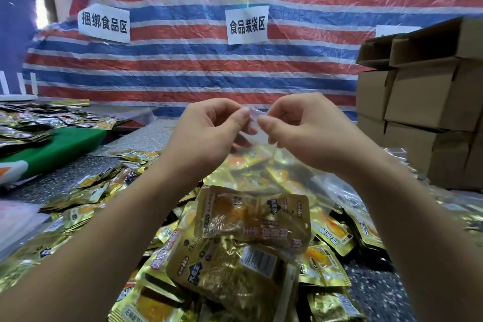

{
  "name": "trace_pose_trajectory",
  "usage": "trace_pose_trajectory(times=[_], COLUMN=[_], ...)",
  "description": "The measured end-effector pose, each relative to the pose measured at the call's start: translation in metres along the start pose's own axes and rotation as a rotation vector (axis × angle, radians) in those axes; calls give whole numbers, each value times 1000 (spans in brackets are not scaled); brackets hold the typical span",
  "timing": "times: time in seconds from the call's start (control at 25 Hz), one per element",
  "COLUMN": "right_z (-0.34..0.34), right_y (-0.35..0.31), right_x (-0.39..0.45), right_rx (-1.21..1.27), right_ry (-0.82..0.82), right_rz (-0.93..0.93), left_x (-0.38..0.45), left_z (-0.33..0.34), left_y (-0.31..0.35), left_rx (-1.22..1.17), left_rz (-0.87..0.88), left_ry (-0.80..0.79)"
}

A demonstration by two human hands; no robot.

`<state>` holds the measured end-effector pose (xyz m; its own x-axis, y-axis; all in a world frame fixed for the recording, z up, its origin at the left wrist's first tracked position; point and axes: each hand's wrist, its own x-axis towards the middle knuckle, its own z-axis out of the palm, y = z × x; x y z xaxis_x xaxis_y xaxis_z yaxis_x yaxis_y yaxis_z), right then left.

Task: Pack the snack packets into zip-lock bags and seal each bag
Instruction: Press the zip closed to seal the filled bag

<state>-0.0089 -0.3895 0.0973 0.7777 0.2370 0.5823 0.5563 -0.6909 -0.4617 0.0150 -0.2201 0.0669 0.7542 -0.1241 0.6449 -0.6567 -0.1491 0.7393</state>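
My left hand and my right hand are raised side by side above the table, both pinching the top edge of a clear zip-lock bag. The bag hangs down and away from my fingers, and gold packets show through its plastic. Under my forearms lies a big heap of gold snack packets with orange pictures and black labels. I cannot tell whether the bag's seal is closed.
Stacked cardboard boxes stand at the right. A green board with more dark and gold packets sits at the left. A striped tarp wall with paper signs hangs behind the speckled table.
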Motion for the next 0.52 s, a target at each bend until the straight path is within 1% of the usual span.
trace_pose_trajectory(times=[0.2,0.52], right_z=[1,9], right_y=[1,3], right_x=[1,3], right_rx=[55,112], right_ry=[25,117], right_rz=[1,-20], left_x=[0,0], left_z=[0,3], left_y=[1,-4], left_rx=[14,63], left_rz=[21,90], left_ry=[-2,17])
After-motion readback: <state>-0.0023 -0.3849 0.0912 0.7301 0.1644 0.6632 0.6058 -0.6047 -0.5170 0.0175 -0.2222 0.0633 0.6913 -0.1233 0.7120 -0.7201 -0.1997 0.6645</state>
